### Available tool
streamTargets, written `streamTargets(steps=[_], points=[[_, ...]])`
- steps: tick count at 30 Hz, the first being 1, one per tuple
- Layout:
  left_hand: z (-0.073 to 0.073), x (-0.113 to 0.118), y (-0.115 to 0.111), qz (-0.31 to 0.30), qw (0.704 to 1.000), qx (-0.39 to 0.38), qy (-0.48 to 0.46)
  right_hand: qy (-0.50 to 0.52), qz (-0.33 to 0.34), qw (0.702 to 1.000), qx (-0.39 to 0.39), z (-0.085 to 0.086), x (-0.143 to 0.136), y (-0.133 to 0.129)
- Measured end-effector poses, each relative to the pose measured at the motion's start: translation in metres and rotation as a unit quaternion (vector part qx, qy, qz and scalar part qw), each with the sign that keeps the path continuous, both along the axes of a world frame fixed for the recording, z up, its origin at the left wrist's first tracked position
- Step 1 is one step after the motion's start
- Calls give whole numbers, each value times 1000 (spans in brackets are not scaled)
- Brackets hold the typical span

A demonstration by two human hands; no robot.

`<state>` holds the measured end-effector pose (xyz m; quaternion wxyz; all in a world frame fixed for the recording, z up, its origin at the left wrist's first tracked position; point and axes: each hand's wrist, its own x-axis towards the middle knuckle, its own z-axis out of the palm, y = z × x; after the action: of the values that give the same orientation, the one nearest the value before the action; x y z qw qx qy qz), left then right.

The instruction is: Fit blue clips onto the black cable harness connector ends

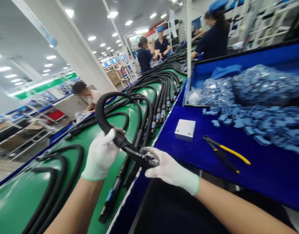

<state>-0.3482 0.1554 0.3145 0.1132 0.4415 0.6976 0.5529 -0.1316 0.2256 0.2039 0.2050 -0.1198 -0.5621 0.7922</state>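
Note:
A black ribbed hose [102, 113] arches up over the green surface [95, 148], and its handle end [132, 150] slants down to the right. My left hand [101, 154], in a white glove, is closed around the hose where it meets the handle. At the handle's lower tip, beside a small metal spring [153, 162], my gloved right hand [164, 167] has its thumb and fingers closed on the end. The palm side of the right hand is partly hidden.
More black hoses [161, 78] lie along the green surface. On the blue table [237, 185] are a metal block [185, 129], yellow-handled pliers [231, 152] and several blue pieces [268, 122], with a blue bin [273, 53] behind. Several people stand or sit beyond.

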Motion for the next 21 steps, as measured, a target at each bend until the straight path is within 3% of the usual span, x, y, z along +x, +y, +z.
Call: streamTargets(steps=[3, 5, 6, 8, 10, 11, 13, 14, 16, 17, 18, 19, 21], points=[[-19, 25, 17, 12, 999, 4, 46, -3, -50, 999, -19, -4, 35, 11], [-33, 39, 20, 0, 982, 18, 190, -51, -63, 996, 27, 3, 70, 21], [-42, 45, 20, -54, 959, 26, 277, -77, -60, 994, 52, 8, 88, 25], [-62, 60, 20, -219, 888, 38, 403, -125, -24, 987, 97, 20, 119, 31], [-82, 75, 23, -342, 846, 32, 408, -168, 20, 975, 144, 30, 144, 37], [-90, 83, 26, -353, 852, 18, 386, -195, 14, 964, 183, 32, 154, 40], [-99, 97, 35, -313, 892, -41, 323, -286, -76, 907, 300, 29, 171, 51], [-100, 104, 40, -286, 911, -81, 287, -349, -140, 850, 369, 24, 178, 57], [-95, 114, 52, -239, 937, -156, 203, -467, -236, 703, 481, 7, 188, 70], [-90, 118, 58, -230, 943, -182, 158, -508, -253, 645, 511, -2, 191, 76], [-86, 121, 65, -230, 946, -200, 113, -531, -256, 615, 523, -10, 192, 81], [-81, 123, 71, -235, 946, -213, 67, -536, -257, 614, 520, -17, 192, 85], [-73, 127, 83, -242, 944, -222, -17, -505, -275, 672, 466, -23, 190, 89]])
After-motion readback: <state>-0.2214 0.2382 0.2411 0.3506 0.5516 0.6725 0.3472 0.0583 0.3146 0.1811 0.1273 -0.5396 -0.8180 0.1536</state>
